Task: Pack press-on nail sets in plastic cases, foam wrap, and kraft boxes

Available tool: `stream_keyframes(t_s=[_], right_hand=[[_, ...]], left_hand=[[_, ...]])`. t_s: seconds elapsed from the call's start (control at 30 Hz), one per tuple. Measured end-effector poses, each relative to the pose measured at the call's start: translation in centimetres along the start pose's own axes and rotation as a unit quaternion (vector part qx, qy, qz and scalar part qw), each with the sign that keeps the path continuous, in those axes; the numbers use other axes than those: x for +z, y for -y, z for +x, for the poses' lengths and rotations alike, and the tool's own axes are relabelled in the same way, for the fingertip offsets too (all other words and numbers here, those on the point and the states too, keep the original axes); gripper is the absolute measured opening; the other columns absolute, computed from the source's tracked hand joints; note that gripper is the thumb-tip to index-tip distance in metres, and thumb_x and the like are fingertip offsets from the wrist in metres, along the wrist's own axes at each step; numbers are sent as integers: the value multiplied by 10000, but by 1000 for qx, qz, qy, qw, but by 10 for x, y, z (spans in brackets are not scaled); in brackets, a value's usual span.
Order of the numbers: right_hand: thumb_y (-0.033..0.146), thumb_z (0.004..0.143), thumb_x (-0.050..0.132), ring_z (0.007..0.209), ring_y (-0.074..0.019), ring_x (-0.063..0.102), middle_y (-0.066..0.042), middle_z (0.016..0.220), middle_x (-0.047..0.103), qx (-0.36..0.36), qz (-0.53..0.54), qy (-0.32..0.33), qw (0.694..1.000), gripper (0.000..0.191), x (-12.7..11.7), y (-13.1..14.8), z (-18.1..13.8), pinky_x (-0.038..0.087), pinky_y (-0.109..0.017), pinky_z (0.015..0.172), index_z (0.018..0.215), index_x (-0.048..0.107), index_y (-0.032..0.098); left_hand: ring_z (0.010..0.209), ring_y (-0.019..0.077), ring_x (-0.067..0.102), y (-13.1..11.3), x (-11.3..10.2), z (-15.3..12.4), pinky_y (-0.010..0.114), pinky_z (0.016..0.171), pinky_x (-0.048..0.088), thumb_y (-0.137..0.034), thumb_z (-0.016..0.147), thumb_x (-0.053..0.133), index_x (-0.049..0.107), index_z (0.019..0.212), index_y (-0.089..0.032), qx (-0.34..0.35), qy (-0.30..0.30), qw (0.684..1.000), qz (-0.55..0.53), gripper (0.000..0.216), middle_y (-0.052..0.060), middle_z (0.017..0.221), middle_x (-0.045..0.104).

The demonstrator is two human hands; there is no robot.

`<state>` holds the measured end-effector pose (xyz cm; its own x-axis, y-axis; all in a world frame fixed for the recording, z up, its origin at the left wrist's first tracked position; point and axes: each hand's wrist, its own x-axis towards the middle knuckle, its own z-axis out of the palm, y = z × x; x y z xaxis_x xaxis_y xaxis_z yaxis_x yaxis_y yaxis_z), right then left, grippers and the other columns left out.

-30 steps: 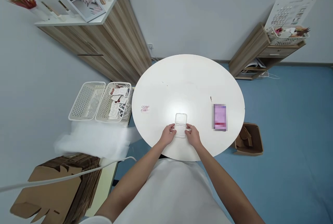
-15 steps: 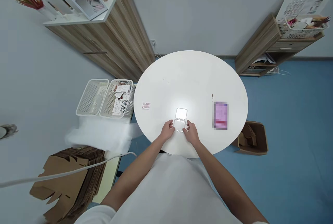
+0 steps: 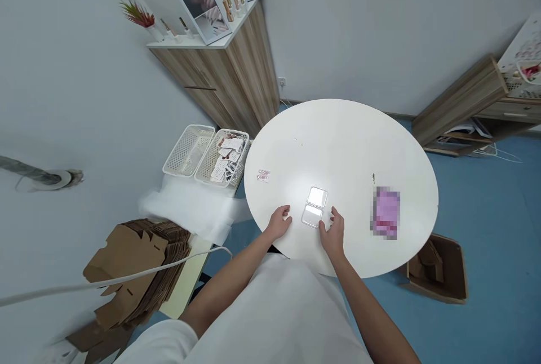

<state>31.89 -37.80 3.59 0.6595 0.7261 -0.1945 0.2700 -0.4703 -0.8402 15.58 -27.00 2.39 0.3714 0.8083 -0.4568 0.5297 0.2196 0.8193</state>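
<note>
A clear hinged plastic case (image 3: 313, 216) lies opened out flat near the front of the white oval table (image 3: 338, 150), its lid folded back away from me. My left hand (image 3: 279, 222) is just left of the case and apart from it, fingers slightly bent and holding nothing. On the case's right side is my right hand (image 3: 333, 233), thumb and fingers spread. Its thumb is close to the case's lower right edge; whether it touches I cannot tell. A small card with pinkish pieces (image 3: 262, 175) rests farther left on the table.
A pixelated purple packet (image 3: 386, 213) lies at the right. Left of the table stand a white basket filled with cards (image 3: 203, 169) and another white basket (image 3: 171, 164). Folded cardboard (image 3: 122, 257) is stacked lower left. A cardboard box (image 3: 459, 274) stands on the floor at right.
My left hand has come away from the case to the left. My right hand stays beside it with fingers more spread. The view has swung left, shifting everything rightward in the picture.
</note>
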Motion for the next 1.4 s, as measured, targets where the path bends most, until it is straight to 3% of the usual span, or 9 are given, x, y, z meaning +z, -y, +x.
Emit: stream_keyframes(t_s=[0.1, 0.33, 0.53, 0.73, 0.9, 1.03, 1.27, 1.4], right_hand=[[311, 756, 438, 1008, -230, 458, -116, 1190, 433, -52, -8, 6, 999, 547, 11, 22, -1, 393, -393, 861, 1277, 322, 192], [281, 744, 443, 706, -126, 531, -35, 985, 550, -39, 4, 187, 982, 437, 75, 68, 18, 454, -325, 723, 1177, 425, 223], [214, 694, 486, 786, -137, 533, -37, 989, 543, -10, -89, 196, 977, 479, 131, 89, 61, 444, -291, 737, 1171, 438, 211], [171, 689, 516, 860, -150, 519, -58, 1057, 510, 3, -173, 185, 967, 584, 172, 116, 97, 415, -266, 773, 1251, 357, 194], [161, 695, 542, 930, -192, 507, -81, 1097, 478, 8, -253, 186, 949, 651, 195, 128, 107, 398, -263, 712, 1293, 294, 226], [163, 705, 538, 910, -207, 513, -83, 1061, 479, 15, -293, 172, 940, 609, 201, 131, 106, 383, -265, 648, 1268, 323, 249], [143, 666, 547, 874, -195, 519, -78, 1093, 461, 19, -271, 144, 952, 542, 201, 131, 104, 402, -272, 617, 1174, 385, 238], [105, 668, 508, 940, -187, 498, -73, 1118, 468, -35, -207, 126, 970, 572, 199, 122, 93, 425, -304, 745, 1207, 343, 203]], left_hand=[[954, 177, 512, 5, -32, 6, 306, 790, 423, -171, 703, 565, 529, 1080, -183, 16, -23, 999, 25, 380, 85, 1093, 548], [856, 168, 536, 5, -115, 46, 314, 816, 419, -205, 723, 528, 511, 1094, -153, 72, -51, 976, 200, 375, 76, 1042, 557], [1051, 228, 472, -10, -161, 104, 309, 882, 369, -208, 679, 571, 393, 1219, -114, 104, -25, 941, 321, 576, 129, 1148, 486], [1043, 243, 482, -21, -169, 143, 293, 838, 373, -273, 643, 633, 251, 1314, -155, 93, 54, 927, 359, 781, 131, 1154, 459], [970, 234, 510, -18, -171, 155, 287, 781, 393, -253, 647, 633, 319, 1281, -176, 109, 92, 918, 371, 711, 113, 1095, 475], [961, 211, 511, -14, -172, 157, 277, 793, 394, -224, 648, 627, 377, 1231, -183, 130, 94, 922, 352, 635, 87, 1072, 470], [965, 216, 515, -15, -168, 152, 296, 756, 423, -156, 658, 584, 395, 1180, -180, 137, 84, 929, 333, 556, 96, 1122, 440], [994, 223, 499, -9, -166, 144, 325, 786, 426, -118, 705, 515, 355, 1220, -182, 191, 78, 928, 312, 543, 104, 1135, 456]])
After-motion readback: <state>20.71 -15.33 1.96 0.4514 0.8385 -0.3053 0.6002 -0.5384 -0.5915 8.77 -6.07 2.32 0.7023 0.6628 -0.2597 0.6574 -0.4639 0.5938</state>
